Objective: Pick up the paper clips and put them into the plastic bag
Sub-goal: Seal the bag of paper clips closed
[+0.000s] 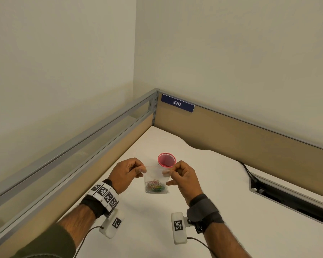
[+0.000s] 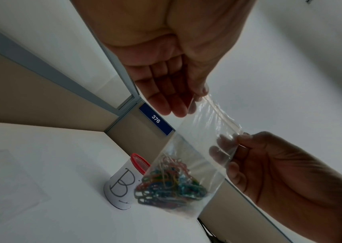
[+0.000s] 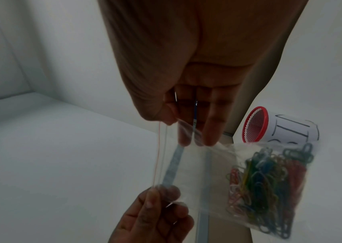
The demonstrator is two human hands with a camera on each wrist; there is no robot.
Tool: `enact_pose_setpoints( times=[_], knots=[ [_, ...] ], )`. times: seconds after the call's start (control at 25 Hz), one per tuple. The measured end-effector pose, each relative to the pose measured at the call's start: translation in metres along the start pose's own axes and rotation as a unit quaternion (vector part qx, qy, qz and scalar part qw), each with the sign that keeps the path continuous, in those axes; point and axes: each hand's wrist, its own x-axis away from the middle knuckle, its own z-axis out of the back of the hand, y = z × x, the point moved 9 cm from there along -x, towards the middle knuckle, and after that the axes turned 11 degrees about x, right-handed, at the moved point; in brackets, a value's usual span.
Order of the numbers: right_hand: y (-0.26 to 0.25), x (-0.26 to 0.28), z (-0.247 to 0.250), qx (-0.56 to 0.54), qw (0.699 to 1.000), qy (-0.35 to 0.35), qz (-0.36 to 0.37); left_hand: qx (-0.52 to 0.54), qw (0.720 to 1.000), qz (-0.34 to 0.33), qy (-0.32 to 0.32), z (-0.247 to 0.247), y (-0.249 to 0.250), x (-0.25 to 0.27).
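Observation:
A small clear plastic bag (image 1: 156, 178) hangs above the white desk (image 1: 213, 183), held by its top edge at both corners. My left hand (image 1: 128, 171) pinches the left corner and my right hand (image 1: 177, 173) pinches the right corner. A heap of coloured paper clips (image 1: 155, 187) lies in the bottom of the bag. In the left wrist view the bag (image 2: 199, 141) stretches between my left hand (image 2: 182, 98) and right hand (image 2: 249, 154), clips (image 2: 170, 185) at its bottom. The right wrist view shows the bag (image 3: 203, 172) and clips (image 3: 269, 184) too.
A red mesh cup (image 1: 166, 159) wrapped in white paper marked "B" stands just behind the bag. Low partition walls (image 1: 231, 131) close the desk at the left and back. A cable slot (image 1: 287, 200) with a black cable opens at the right.

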Motion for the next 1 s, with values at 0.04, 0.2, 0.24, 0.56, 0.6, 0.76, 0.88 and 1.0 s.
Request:
enact_pose_setpoints(
  times=[0.04,0.2,0.24,0.56,0.6,0.76,0.88,1.0],
  knots=[
    [-0.002,-0.001,-0.001,0.0,1.0,0.002,0.002,0.011,1.0,-0.004,0.017,0.004,-0.003,0.0],
    [-0.01,-0.006,-0.01,0.007,1.0,0.008,0.017,0.084,0.986,0.112,0.091,0.012,-0.062,0.012],
    [-0.012,-0.007,-0.013,0.008,1.0,0.007,0.021,0.123,0.972,0.181,0.092,0.005,-0.082,0.017],
    [-0.017,0.003,-0.014,-0.05,0.997,-0.047,0.02,0.327,0.876,0.353,0.019,-0.065,-0.092,0.041],
    [-0.012,0.004,-0.01,-0.06,0.997,-0.044,0.004,0.339,0.878,0.336,0.038,-0.063,-0.088,0.035],
    [0.028,0.01,0.0,-0.079,0.988,0.012,-0.136,0.361,0.88,0.303,0.063,-0.057,-0.078,0.015],
    [0.05,0.02,-0.019,-0.124,0.965,-0.032,-0.231,0.348,0.895,0.279,0.025,-0.061,-0.069,0.006],
    [0.051,0.022,-0.033,-0.13,0.961,-0.074,-0.231,0.337,0.908,0.247,0.011,-0.062,-0.059,0.001]
  ],
)
